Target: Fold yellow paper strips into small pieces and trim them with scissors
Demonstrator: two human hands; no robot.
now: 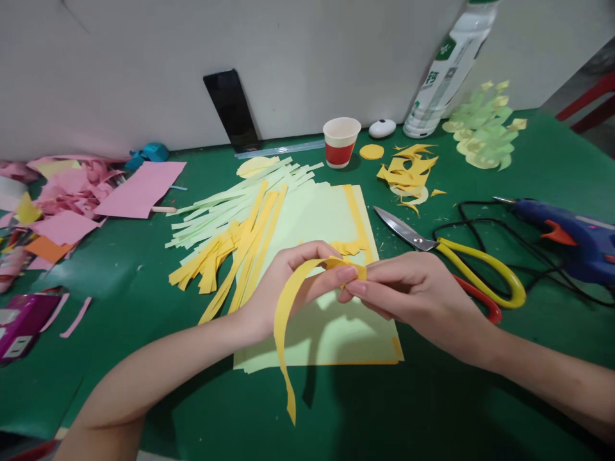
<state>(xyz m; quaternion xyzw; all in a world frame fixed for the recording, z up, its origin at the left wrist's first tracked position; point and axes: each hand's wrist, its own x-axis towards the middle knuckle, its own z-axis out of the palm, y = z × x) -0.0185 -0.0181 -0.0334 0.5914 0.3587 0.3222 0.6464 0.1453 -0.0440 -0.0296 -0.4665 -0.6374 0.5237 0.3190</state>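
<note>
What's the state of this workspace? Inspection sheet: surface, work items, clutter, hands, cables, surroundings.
Surface: green tabletop, small paper bits scattered on it.
Work items: long curling yellow paper strip in hand, above pale green paper sheets; loose pale green paper strips behind, toward the left.
Clutter: pink paper scraps at far left; yellow paper offcuts beyond the metal scissors with yellow and red handles.
Hands: left hand and right hand both pinch the strip's upper end.
Cables: thin black cable loops between scissors and blue glue gun.
Surroundings: pale upright panel behind; black rectangular phone leans on it.
</note>
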